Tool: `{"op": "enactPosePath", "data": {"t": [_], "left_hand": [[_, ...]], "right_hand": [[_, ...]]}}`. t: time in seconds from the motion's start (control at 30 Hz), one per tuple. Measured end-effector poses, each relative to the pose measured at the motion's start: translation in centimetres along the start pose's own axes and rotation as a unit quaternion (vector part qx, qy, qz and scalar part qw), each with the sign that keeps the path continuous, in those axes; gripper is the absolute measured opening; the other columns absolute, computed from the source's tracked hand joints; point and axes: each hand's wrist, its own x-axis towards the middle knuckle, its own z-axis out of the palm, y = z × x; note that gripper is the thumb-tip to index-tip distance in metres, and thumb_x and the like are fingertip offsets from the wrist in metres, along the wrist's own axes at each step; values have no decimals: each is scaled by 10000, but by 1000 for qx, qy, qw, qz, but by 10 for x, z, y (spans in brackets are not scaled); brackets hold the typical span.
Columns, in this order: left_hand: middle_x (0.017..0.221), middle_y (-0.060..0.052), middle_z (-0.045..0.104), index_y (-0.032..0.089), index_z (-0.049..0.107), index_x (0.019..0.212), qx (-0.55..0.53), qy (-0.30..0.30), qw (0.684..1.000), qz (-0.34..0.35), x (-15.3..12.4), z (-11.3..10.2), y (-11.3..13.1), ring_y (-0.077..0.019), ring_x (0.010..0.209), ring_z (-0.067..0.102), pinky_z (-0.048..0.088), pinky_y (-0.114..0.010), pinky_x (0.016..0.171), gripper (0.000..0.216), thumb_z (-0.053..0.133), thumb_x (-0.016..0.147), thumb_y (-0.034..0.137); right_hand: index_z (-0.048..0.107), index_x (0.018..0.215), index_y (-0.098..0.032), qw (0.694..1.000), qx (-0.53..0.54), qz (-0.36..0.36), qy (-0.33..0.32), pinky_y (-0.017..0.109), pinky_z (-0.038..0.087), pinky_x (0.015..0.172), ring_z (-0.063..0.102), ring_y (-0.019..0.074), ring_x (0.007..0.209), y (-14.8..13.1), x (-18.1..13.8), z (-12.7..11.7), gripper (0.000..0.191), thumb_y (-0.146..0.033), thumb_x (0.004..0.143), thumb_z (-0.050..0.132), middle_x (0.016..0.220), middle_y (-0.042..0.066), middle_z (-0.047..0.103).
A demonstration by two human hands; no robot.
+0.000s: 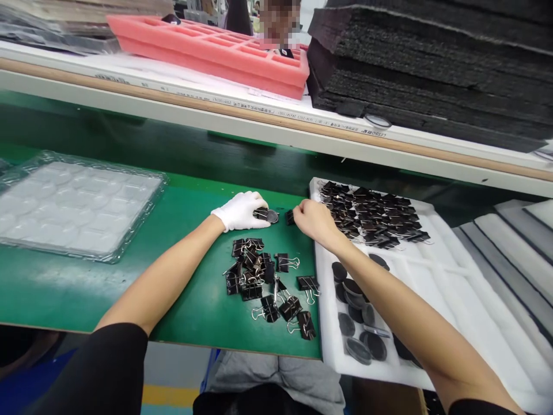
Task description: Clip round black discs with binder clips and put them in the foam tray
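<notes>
loose binder clips [270, 285] lie nearest on the green desk [64, 288]. beyond them the gloved left hand [240, 211] pinches a round disc [272, 217], and the bare right hand [313, 221] grips a black clip [290, 217] just beside it.

Small printed text runs along the front edge of the white shelf [276, 113] above the green tabletop [86, 288], in short dark runs, but the letters are too small and blurred to read. More tiny print of the same kind sits near the round lens [377, 120] on that edge, also unreadable. Nothing else carries legible words, numbers or brands.
</notes>
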Motion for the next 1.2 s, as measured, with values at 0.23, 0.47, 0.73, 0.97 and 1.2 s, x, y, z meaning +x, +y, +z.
{"op": "enactPosePath", "data": {"t": [0.23, 0.47, 0.73, 0.97, 1.2], "left_hand": [[1154, -70, 706, 252, 773, 1163, 8, 26, 999, -39, 2, 1, -14, -294, 1053, 650, 474, -387, 892, 500, 689, 837, 622], [1171, -73, 698, 246, 758, 1207, 6, 16, 999, -39, 2, 3, -16, -293, 1067, 644, 462, -376, 889, 537, 674, 847, 636], [1195, -71, 699, 268, 732, 1249, 26, 9, 999, -27, 1, 2, -16, -300, 1092, 643, 449, -382, 890, 531, 667, 874, 638], [1182, -60, 712, 256, 738, 1229, -13, 6, 999, -38, 1, -1, -16, -289, 1105, 643, 448, -375, 902, 519, 667, 876, 630], [1180, -66, 717, 256, 743, 1217, -15, -7, 999, -43, 0, -3, -12, -293, 1121, 632, 433, -383, 920, 500, 685, 876, 616]], "right_hand": [[677, 725, -195, 994, 54, -22, -90, 357, 480, 729, 694, 296, 819, -1, 20, 0, 334, -267, 957, 448, 811, 135, 726], [684, 953, -151, 999, 31, -20, 38, 507, 474, 959, 657, 387, 1052, -15, 40, -3, 648, -620, 1058, 250, 992, 227, 697], [589, 1288, -188, 995, 101, -13, 9, 695, 261, 1118, 435, 434, 1360, -36, 76, 41, 678, -641, 1044, 147, 1369, 229, 546], [548, 1293, -228, 982, 185, 20, 4, 646, 260, 1160, 368, 397, 1414, -19, 79, 55, 685, -617, 1032, 48, 1404, 194, 483], [551, 1253, -244, 971, 235, 26, 33, 628, 268, 1167, 382, 373, 1405, -14, 76, 61, 645, -591, 1034, 54, 1369, 179, 494]]}}
